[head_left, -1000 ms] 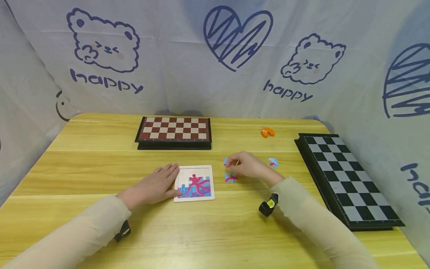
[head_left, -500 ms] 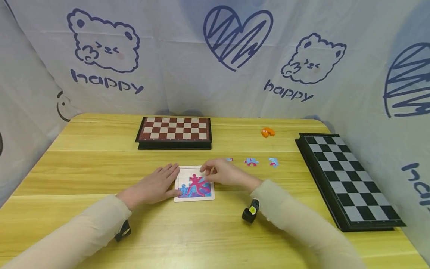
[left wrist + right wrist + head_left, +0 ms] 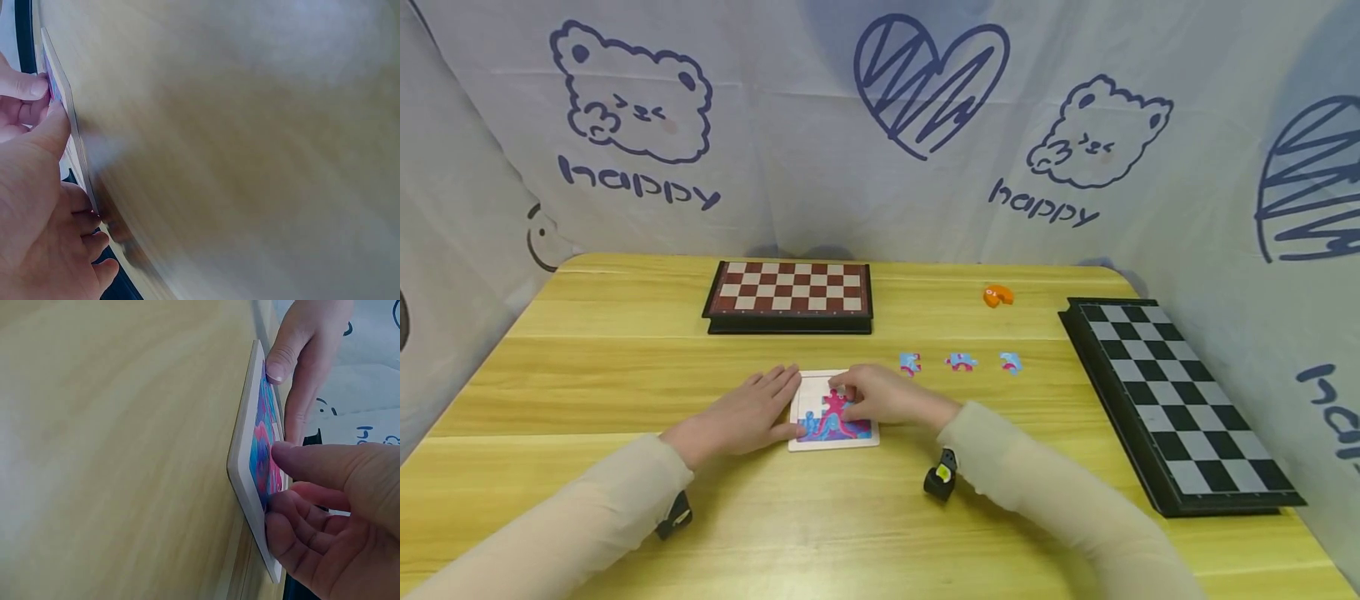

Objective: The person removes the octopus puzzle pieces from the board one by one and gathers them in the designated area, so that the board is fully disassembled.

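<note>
A white-framed jigsaw puzzle tray (image 3: pixel 834 445) lies on the table with a pink octopus picture on blue in its lower part; white backing shows above. My left hand (image 3: pixel 741 419) lies along the tray's left edge, fingers extended and thumb over the lower left corner. Over the tray's right side, my right hand (image 3: pixel 887 395) bends its thumb and fingers down to the picture, holding a puzzle piece that the hand mostly hides. In the right wrist view, the right thumb (image 3: pixel 312 464) meets the picture surface. Three loose puzzle pieces (image 3: pixel 961 362) lie in a row to the right.
A brown-and-white chessboard box (image 3: pixel 787 292) stands behind the tray. Along the right side is a black-and-white chessboard box (image 3: pixel 1180 400). A small orange curved object (image 3: pixel 997 295) sits at the back right. A printed cloth (image 3: pixel 775 125) hangs behind the table.
My right hand has moved left from the loose pieces onto the tray, and the nearest loose piece has left its spot on the table. My left hand has stayed in place.
</note>
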### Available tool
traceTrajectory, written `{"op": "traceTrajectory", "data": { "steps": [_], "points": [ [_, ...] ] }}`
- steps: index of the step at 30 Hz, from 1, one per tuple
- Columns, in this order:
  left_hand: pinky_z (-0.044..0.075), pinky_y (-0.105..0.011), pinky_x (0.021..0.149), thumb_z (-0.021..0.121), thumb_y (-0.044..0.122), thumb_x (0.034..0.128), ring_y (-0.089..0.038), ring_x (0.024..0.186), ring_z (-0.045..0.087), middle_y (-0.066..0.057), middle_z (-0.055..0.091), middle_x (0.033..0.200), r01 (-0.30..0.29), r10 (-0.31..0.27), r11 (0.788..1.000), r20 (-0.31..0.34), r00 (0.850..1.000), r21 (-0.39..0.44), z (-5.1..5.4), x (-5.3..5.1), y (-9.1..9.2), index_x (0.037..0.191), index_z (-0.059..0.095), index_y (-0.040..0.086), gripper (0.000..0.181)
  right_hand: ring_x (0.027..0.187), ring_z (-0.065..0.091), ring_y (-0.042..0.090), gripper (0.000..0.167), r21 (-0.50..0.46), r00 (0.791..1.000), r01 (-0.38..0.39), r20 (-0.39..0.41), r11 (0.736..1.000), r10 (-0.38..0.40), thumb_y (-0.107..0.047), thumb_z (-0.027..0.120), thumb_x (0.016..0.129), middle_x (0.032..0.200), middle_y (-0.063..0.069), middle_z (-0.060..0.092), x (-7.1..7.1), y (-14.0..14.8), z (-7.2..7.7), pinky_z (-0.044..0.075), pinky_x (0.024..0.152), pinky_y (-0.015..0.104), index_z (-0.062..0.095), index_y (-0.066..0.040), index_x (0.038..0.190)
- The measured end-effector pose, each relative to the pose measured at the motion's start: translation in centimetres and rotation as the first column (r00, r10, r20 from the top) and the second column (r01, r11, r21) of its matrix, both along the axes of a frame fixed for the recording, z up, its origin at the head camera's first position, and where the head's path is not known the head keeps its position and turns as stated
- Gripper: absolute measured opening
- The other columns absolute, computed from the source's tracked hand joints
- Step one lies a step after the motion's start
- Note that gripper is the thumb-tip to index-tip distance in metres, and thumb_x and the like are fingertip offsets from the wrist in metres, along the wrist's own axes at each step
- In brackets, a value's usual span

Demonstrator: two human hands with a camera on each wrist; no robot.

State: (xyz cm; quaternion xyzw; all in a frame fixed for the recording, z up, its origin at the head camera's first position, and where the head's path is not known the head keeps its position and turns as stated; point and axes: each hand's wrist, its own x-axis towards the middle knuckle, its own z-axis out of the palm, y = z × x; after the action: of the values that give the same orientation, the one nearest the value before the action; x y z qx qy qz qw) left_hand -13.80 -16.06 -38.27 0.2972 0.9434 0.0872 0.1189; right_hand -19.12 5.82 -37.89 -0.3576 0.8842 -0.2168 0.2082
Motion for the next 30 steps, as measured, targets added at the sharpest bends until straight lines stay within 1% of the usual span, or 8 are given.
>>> {"op": "traceTrajectory", "data": {
  "steps": [4,6,8,12,15,20,23,30],
  "points": [
    [0.019,-0.053,0.105,0.047,0.045,0.0935,-0.04,0.133,0.019,-0.026,0.02,0.146,-0.002,0.002,1.0,0.007,1.0,0.004,0.0,0.0,0.1,0.14,0.025,-0.011,0.076,0.07,0.044,0.012,0.043,0.065,0.999,-0.011,-0.036,0.998,0.013,-0.018,0.068,0.086,0.079,-0.001,0.049,0.0,-0.3,-0.1,0.038,0.061,0.02,0.058,-0.004,0.125],
    [0.019,-0.053,0.105,0.048,0.045,0.0935,-0.04,0.133,0.019,-0.026,0.02,0.146,-0.003,0.003,1.0,0.007,1.0,0.005,0.0,0.0,0.1,0.14,0.025,-0.011,0.076,0.071,0.045,0.012,0.042,0.076,0.999,-0.01,-0.05,0.997,0.014,-0.018,0.068,0.085,0.079,-0.001,0.049,0.0,-0.5,-0.1,0.038,0.062,0.021,0.059,-0.005,0.123],
    [0.019,-0.053,0.105,0.048,0.044,0.0933,-0.04,0.133,0.019,-0.026,0.02,0.146,-0.005,0.005,1.0,0.005,1.0,0.005,0.0,0.0,0.0,0.14,0.025,-0.011,0.076,0.072,0.046,0.013,0.04,0.066,0.999,0.002,-0.046,0.998,0.001,-0.017,0.069,0.084,0.08,-0.001,0.05,0.1,-0.5,-0.1,0.04,0.063,0.021,0.059,-0.005,0.121],
    [0.019,-0.053,0.105,0.049,0.044,0.0931,-0.041,0.133,0.019,-0.026,0.021,0.146,-0.006,0.006,1.0,0.004,1.0,0.004,0.0,0.1,0.0,0.139,0.026,-0.011,0.076,0.072,0.047,0.013,0.034,0.013,0.999,0.024,-0.023,1.0,-0.023,-0.016,0.07,0.084,0.079,-0.001,0.051,0.1,-0.4,-0.2,0.042,0.064,0.022,0.057,-0.009,0.115],
    [0.019,-0.053,0.105,0.048,0.044,0.0932,-0.041,0.133,0.019,-0.026,0.02,0.146,-0.009,0.009,1.0,0.008,1.0,0.004,0.0,0.1,0.0,0.14,0.025,-0.011,0.076,0.071,0.048,0.013,0.029,-0.059,0.999,0.044,0.017,0.997,-0.043,-0.013,0.068,0.085,0.078,-0.001,0.053,0.0,-0.2,-0.4,0.043,0.063,0.022,0.056,-0.011,0.111],
    [0.019,-0.052,0.105,0.047,0.044,0.0938,-0.04,0.133,0.018,-0.027,0.02,0.146,-0.011,0.011,1.0,0.006,1.0,0.001,0.0,0.2,-0.1,0.14,0.024,-0.011,0.075,0.07,0.051,0.012,0.019,-0.169,0.994,0.096,0.073,0.981,-0.085,-0.009,0.063,0.088,0.079,-0.001,0.056,-0.2,0.3,-0.6,0.045,0.062,0.023,0.058,-0.013,0.106],
    [0.019,-0.052,0.105,0.047,0.044,0.0939,-0.04,0.133,0.019,-0.027,0.02,0.146,-0.008,0.008,1.0,0.003,1.0,0.004,0.0,0.2,0.0,0.14,0.024,-0.011,0.076,0.068,0.053,0.013,0.016,-0.206,0.991,0.119,0.091,0.971,-0.102,-0.01,0.06,0.09,0.079,-0.001,0.057,-0.3,0.5,-0.6,0.045,0.06,0.023,0.06,-0.013,0.106],
    [0.019,-0.052,0.105,0.047,0.044,0.0938,-0.04,0.133,0.019,-0.026,0.02,0.146,-0.007,0.007,1.0,0.0,1.0,0.002,-0.1,0.1,0.0,0.14,0.025,-0.011,0.075,0.059,0.053,0.016,0.013,-0.251,0.975,0.175,0.177,0.952,-0.133,-0.008,0.058,0.091,0.075,0.003,0.057,-0.4,0.7,-0.7,0.048,0.049,0.025,0.06,-0.013,0.103]
  ]
}}
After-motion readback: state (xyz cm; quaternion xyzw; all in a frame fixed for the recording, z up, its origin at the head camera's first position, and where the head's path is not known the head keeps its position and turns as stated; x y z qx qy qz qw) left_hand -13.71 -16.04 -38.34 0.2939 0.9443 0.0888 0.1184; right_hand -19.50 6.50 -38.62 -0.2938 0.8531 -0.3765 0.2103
